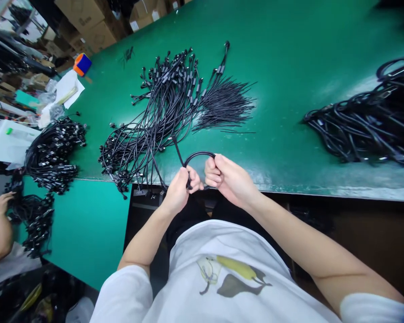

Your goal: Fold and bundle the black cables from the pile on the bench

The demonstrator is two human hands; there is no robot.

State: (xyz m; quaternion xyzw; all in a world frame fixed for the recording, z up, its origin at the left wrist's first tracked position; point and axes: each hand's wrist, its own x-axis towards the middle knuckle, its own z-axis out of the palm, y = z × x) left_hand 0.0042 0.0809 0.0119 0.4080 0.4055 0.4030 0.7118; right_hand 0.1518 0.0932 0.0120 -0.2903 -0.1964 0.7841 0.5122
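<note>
A black cable (199, 154) is bent into a loop between my two hands, just over the table's front edge. My left hand (182, 185) is closed on one side of the loop, with a cable end (177, 148) sticking up past the thumb. Closed on the other side is my right hand (222, 176), its thumb and finger pinching the cable. Straight ahead lies a spread-out pile of black cables (158, 107) with small plugs. Touching it on the right is a heap of thin black ties (225, 105).
Looped black cables (366, 116) lie at the right on the green table (283, 58). More bundled cables (55, 152) lie at the left. A co-worker's hand (2, 204) touches cables there. An orange and blue tape roll (82, 65) and cardboard boxes (87, 22) are farther back.
</note>
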